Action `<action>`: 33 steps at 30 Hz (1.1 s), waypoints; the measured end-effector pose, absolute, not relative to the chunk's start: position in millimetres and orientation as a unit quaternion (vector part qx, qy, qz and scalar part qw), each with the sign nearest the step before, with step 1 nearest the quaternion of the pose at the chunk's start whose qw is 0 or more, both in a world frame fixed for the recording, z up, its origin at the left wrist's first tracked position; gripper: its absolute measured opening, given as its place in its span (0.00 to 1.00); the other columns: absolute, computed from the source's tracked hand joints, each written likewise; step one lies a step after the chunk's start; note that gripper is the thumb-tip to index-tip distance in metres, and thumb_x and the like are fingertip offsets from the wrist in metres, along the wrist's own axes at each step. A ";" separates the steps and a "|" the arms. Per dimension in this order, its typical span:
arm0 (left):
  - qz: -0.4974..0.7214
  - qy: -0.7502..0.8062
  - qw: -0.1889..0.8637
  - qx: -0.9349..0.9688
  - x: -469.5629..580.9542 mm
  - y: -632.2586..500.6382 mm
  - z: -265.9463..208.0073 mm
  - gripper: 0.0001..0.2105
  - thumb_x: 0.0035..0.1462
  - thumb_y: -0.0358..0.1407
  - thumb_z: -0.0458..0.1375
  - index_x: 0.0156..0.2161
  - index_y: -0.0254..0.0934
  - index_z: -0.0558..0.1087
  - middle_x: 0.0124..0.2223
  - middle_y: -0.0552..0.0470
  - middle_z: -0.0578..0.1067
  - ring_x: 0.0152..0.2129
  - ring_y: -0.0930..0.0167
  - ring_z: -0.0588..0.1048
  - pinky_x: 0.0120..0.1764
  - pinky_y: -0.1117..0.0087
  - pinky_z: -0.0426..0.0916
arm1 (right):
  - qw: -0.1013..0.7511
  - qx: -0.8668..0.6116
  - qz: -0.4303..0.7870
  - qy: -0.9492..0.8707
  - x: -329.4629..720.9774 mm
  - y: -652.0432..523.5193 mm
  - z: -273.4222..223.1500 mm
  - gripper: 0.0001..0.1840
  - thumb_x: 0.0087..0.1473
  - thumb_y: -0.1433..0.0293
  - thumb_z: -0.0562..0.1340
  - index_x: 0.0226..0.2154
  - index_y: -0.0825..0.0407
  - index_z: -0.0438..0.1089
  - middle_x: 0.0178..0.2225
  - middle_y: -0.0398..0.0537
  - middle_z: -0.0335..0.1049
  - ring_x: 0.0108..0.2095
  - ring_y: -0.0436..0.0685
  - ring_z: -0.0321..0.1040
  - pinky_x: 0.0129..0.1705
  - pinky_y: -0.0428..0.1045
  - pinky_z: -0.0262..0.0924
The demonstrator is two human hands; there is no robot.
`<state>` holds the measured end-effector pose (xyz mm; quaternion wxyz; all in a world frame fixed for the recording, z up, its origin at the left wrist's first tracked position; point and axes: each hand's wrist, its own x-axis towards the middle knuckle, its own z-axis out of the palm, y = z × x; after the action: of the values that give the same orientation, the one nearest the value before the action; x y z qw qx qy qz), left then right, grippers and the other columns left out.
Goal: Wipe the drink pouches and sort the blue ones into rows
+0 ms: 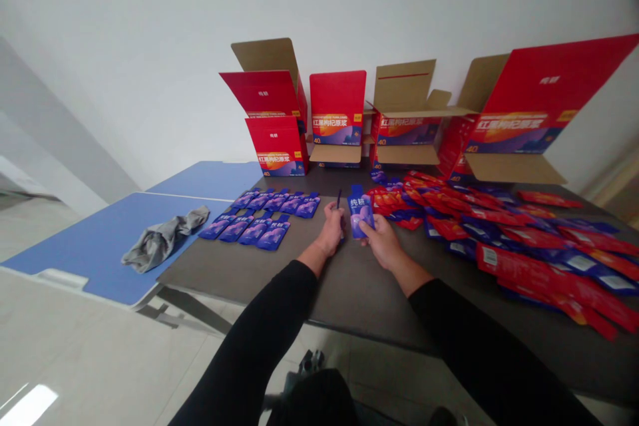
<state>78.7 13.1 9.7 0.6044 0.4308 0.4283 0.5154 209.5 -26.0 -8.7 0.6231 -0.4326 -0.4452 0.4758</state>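
Observation:
My right hand (385,243) pinches the lower right edge of a purple pouch (358,214), which it holds upright with its printed front toward me. Just left of it, my left hand (331,227) is closed around a thin dark item (339,198) that looks like another purple pouch turned edge-on. Both hands are above the dark table top (344,293). To the left, purple pouches lie face up in two slanting rows, a back row (276,201) and a front row (248,227). On the right spreads a loose heap of red pouches (539,236) and purple ones.
Open red cartons stand along the wall: two stacked at left (279,146), one in the middle (337,110), one right of it (407,130) and a large one at far right (509,126). A grey cloth (164,239) lies on the blue table (114,226).

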 end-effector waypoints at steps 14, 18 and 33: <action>0.364 0.625 0.125 0.679 28.6 -2.1 19.9 0.27 0.57 0.46 0.60 0.57 0.33 0.66 0.55 0.35 0.67 0.56 0.57 0.65 0.59 0.58 0.57 | 0.600 -0.434 0.487 -0.463 209.0 -22.0 -7.2 0.26 0.43 0.52 0.68 0.37 0.49 0.60 0.29 0.41 0.71 0.25 0.52 0.69 0.24 0.47 0.60; 0.210 0.688 -0.036 0.694 -2.5 -14.5 28.0 0.27 0.59 0.49 0.57 0.58 0.33 0.67 0.53 0.35 0.69 0.54 0.53 0.66 0.57 0.56 0.58 | 0.596 -0.434 0.488 -0.467 208.4 -20.5 -8.4 0.26 0.43 0.52 0.68 0.37 0.50 0.60 0.29 0.41 0.71 0.25 0.52 0.69 0.24 0.47 0.60; 0.082 0.715 -0.082 0.690 -23.9 -25.1 21.8 0.25 0.65 0.49 0.47 0.54 0.33 0.73 0.59 0.33 0.67 0.55 0.49 0.64 0.53 0.51 0.61 | 0.589 -0.425 0.493 -0.479 210.5 -14.1 -16.8 0.24 0.46 0.53 0.68 0.38 0.49 0.61 0.31 0.41 0.71 0.26 0.53 0.69 0.26 0.47 0.61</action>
<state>-23.9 -25.1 21.8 -0.0820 0.6898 0.7147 0.0818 210.5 -14.1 -16.8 0.5892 -0.4251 -0.4787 0.4929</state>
